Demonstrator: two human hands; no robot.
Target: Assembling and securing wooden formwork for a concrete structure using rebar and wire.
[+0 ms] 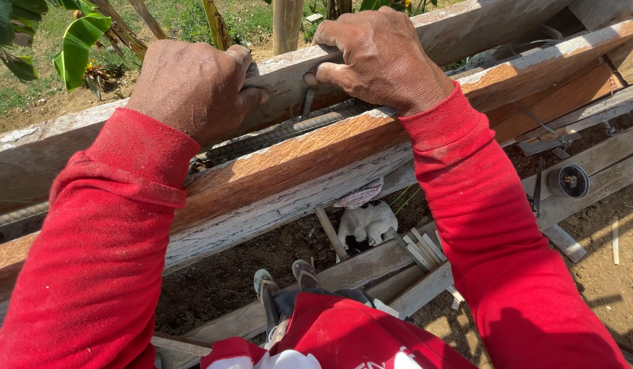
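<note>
My left hand (193, 85) and my right hand (381, 58) both rest on the far board (467, 24) of a wooden formwork channel, fingers curled over its top edge. Both arms wear red sleeves. The near board (296, 160), brown with white cement stains, runs diagonally under my forearms. Between the two boards lie ribbed steel bars (275, 133). A small metal piece (307, 102) hangs just below my right hand's fingers; whether the hand touches it cannot be told.
Below the formwork are bare soil, my sandalled feet (286, 277), wooden planks (426, 256), a white crumpled sack (368, 222) and a round grey spool (568, 181). Banana leaves (77, 44) and grass lie beyond the far board.
</note>
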